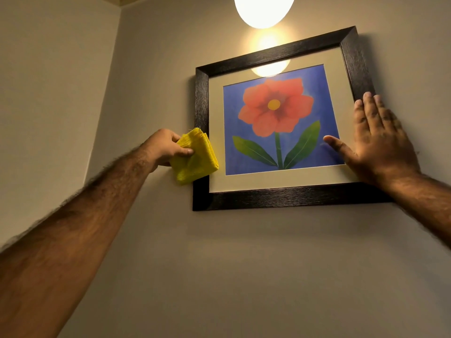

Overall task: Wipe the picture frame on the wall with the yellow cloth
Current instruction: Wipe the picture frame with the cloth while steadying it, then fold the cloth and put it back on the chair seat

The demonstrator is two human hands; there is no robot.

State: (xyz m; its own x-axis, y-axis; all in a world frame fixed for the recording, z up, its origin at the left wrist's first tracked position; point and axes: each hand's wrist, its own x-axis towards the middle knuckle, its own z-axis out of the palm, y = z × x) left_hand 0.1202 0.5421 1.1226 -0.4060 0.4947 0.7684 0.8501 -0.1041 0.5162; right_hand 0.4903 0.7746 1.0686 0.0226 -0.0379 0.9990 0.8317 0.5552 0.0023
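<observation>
A dark wooden picture frame hangs on the beige wall, holding a red flower on a blue ground behind glass. My left hand grips a folded yellow cloth, which lies against the frame's left side near its lower corner. My right hand lies flat with fingers spread on the frame's right side, thumb over the glass, covering part of the lower right edge.
A round glowing lamp hangs just above the frame, and its light reflects in the glass. A wall corner runs down at the left. Bare wall stretches below the frame.
</observation>
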